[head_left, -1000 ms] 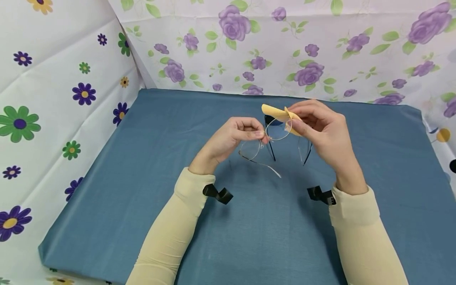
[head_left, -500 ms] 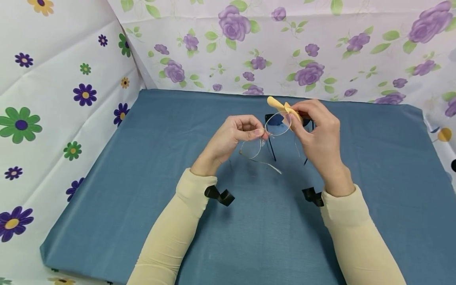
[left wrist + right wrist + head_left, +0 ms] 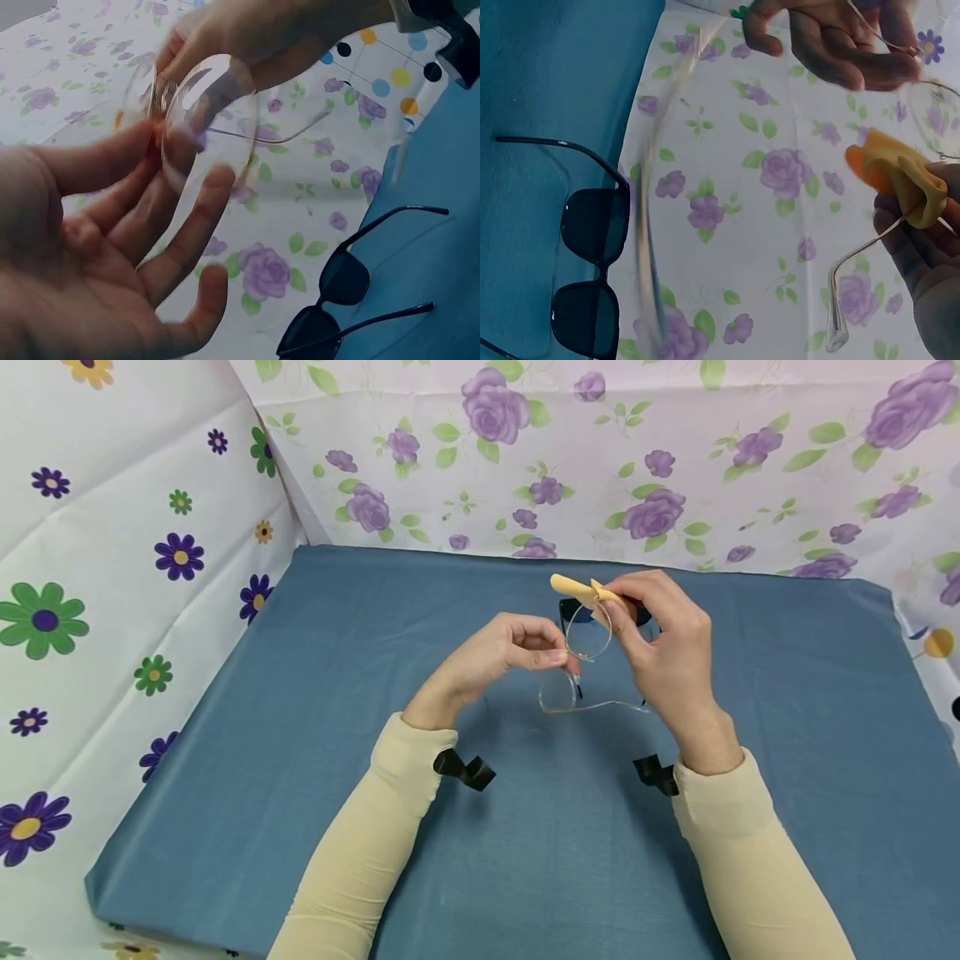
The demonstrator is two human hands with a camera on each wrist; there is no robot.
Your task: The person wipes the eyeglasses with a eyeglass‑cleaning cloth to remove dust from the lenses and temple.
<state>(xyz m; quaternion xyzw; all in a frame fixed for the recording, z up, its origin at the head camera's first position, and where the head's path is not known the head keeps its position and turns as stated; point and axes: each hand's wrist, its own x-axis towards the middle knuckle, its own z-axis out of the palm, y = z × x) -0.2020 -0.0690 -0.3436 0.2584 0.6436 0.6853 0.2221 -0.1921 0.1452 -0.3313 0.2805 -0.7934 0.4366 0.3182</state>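
My left hand [image 3: 510, 652] pinches a pair of thin wire-rimmed eyeglasses [image 3: 557, 690] near the bridge between thumb and fingers. The glasses are up off the table, with one lens low and a temple arm reaching right. At the upper lens, my right hand [image 3: 667, 635] pinches a folded yellow cloth [image 3: 572, 586] against the rim. In the right wrist view, the cloth [image 3: 900, 172] bunches over the fingers, and a temple tip sticks out below it. The left wrist view shows a clear lens [image 3: 214, 124] in front of the fingertips; the remaining left fingers are spread.
Behind the hands, black sunglasses [image 3: 573, 610] stand on the blue tablecloth [image 3: 525, 843] with their arms unfolded, partly covered by the right hand in the head view. Flowered sheets [image 3: 450, 485] hang along the back and left. Black straps [image 3: 465, 770] sit at both wrists.
The eyeglasses have turned, their lower lens and arm swinging right. My left hand has shifted slightly right and down. My right hand has moved a little left, the cloth shifting along the upper lens.
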